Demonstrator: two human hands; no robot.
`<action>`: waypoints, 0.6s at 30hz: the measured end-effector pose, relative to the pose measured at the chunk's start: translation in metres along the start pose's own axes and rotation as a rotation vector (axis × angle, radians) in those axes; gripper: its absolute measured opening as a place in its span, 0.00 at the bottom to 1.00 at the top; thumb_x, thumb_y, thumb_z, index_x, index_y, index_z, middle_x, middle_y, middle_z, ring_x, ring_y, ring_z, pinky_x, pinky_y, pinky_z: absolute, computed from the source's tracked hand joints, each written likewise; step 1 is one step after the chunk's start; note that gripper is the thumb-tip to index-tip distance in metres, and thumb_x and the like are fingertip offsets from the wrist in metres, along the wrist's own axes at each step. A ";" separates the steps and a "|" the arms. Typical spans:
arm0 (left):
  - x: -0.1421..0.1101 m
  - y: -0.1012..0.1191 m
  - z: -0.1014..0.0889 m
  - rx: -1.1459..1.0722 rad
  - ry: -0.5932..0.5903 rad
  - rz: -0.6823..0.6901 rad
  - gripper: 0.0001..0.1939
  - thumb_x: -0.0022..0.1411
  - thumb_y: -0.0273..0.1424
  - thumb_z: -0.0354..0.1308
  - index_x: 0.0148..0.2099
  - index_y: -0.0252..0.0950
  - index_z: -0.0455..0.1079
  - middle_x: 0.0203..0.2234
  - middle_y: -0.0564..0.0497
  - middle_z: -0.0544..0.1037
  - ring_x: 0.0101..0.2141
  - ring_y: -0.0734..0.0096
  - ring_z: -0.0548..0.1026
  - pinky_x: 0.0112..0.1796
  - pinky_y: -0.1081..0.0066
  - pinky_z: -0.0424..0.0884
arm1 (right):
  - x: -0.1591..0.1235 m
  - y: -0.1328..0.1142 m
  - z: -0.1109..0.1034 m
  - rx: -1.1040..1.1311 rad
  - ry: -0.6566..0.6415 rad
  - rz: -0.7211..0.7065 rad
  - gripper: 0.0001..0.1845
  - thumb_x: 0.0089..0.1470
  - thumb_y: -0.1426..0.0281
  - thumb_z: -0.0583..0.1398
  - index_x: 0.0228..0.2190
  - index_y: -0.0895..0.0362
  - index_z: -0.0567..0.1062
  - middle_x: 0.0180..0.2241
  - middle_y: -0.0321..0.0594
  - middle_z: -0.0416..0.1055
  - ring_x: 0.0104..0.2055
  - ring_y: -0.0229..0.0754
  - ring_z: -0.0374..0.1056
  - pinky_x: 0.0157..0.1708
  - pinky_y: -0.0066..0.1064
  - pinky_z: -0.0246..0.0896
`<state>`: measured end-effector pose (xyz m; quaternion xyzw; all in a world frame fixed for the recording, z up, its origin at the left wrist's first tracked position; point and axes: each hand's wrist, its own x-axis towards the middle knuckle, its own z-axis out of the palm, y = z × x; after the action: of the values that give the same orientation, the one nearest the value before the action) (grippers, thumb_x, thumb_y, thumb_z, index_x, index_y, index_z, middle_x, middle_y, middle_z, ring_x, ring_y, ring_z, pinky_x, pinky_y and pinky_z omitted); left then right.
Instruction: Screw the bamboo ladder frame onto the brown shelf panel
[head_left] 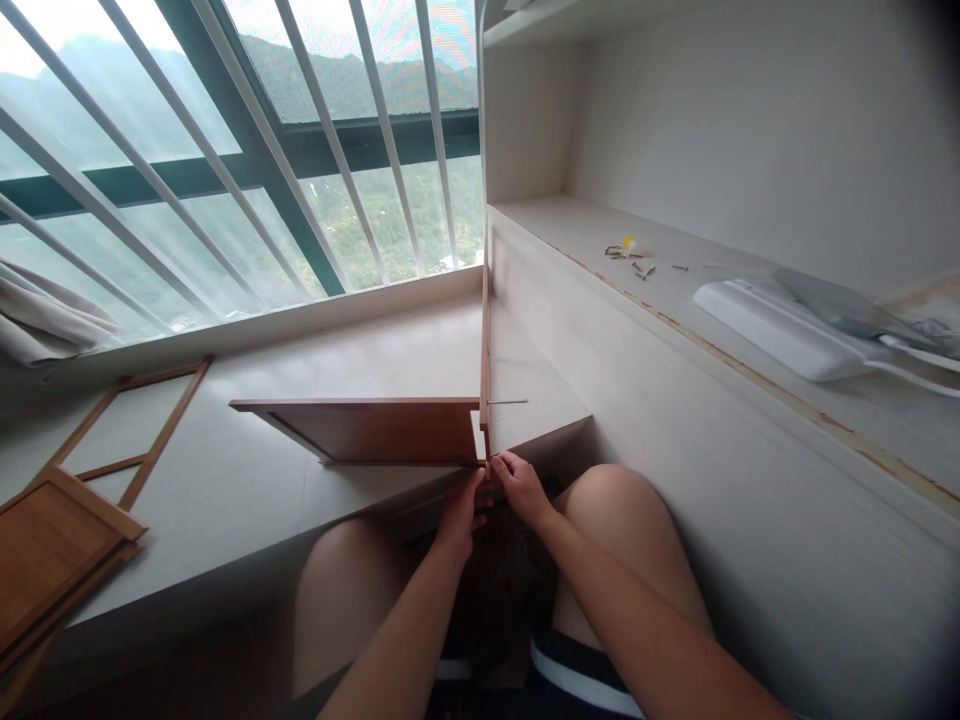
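A reddish-brown wooden panel (382, 430) stands on edge on the white ledge, meeting a narrow wooden frame (484, 350) at its right end. My left hand (459, 515) grips the near end of this frame from below and left, some fingers curled under it. My right hand (521, 488) pinches at the right side of the same corner, thumb and fingertips together. Whatever lies between those fingertips is too small or hidden to make out. A thin metal rod (510, 401) sticks out to the right from the frame, just beyond my right hand.
On the white shelf (540, 215) at right lie several screws (641, 270), a small yellow item (628, 243) and a white plastic object (780, 325) with a clear bag. More wooden panels (64, 530) and an open wooden frame (161, 430) rest at left. Barred windows stand behind.
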<state>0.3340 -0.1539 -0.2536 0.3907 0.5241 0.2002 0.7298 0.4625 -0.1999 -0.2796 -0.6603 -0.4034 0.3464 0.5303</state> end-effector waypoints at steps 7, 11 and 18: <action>-0.003 -0.010 0.000 -0.045 -0.013 0.026 0.19 0.70 0.42 0.57 0.51 0.32 0.71 0.41 0.46 0.76 0.33 0.72 0.75 0.34 0.68 0.75 | -0.002 0.000 -0.002 -0.025 0.014 -0.013 0.18 0.59 0.55 0.56 0.35 0.58 0.74 0.28 0.39 0.75 0.31 0.42 0.70 0.35 0.30 0.62; -0.004 -0.011 0.001 -0.074 -0.009 0.062 0.17 0.70 0.41 0.57 0.51 0.32 0.71 0.41 0.47 0.76 0.33 0.71 0.75 0.34 0.68 0.76 | -0.003 -0.001 -0.002 -0.029 0.022 -0.028 0.18 0.59 0.56 0.55 0.39 0.57 0.73 0.32 0.41 0.76 0.33 0.43 0.71 0.37 0.31 0.64; 0.000 -0.013 0.002 -0.119 0.010 0.126 0.16 0.70 0.37 0.58 0.54 0.32 0.69 0.41 0.47 0.76 0.33 0.72 0.75 0.33 0.70 0.76 | -0.003 0.003 -0.002 -0.076 0.018 -0.037 0.23 0.62 0.52 0.54 0.29 0.58 0.72 0.24 0.36 0.69 0.27 0.38 0.64 0.31 0.28 0.58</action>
<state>0.3348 -0.1623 -0.2634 0.3775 0.4894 0.2784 0.7352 0.4633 -0.2033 -0.2819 -0.6755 -0.4235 0.3153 0.5147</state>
